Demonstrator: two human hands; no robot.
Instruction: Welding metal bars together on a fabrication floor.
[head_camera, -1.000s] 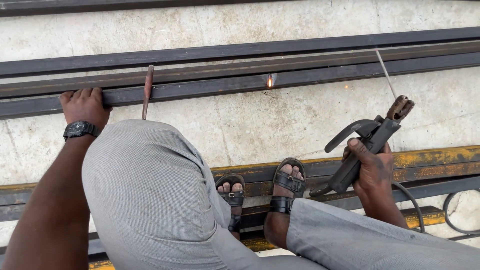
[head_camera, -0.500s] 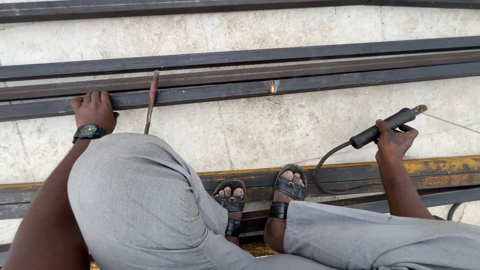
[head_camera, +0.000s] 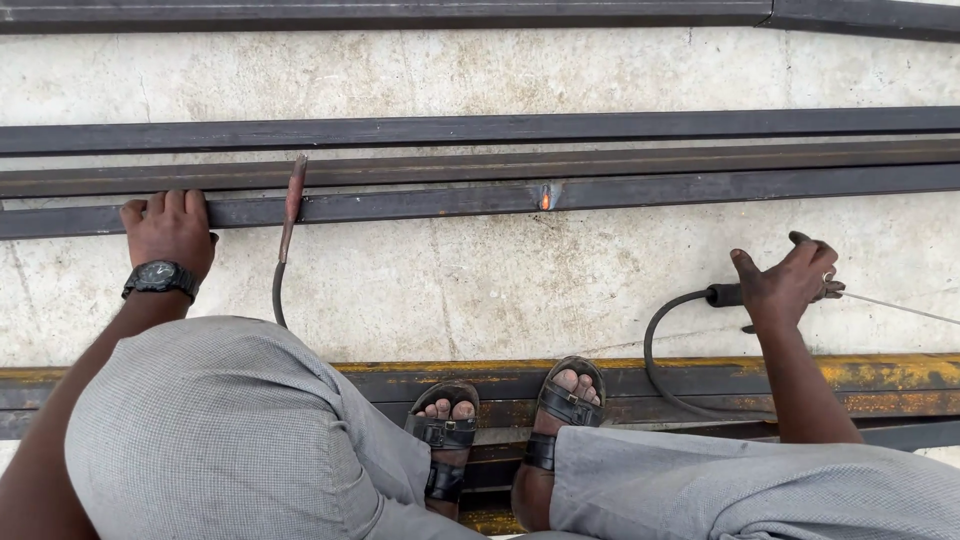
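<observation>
Head view: welding holder (head_camera: 728, 294) in right hand (head_camera: 785, 285) (left hand (head_camera: 168, 232) on steel bar (head_camera: 420, 205)).

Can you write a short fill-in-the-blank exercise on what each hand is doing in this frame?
1. The left hand rests on a dark steel ____.
2. The right hand grips the welding electrode holder, whose black ____ loops down toward the feet.
3. On the left wrist sits a black ____.
4. The glowing weld spot lies ____ the two hands.

Missing words: bar; cable; watch; between
</observation>
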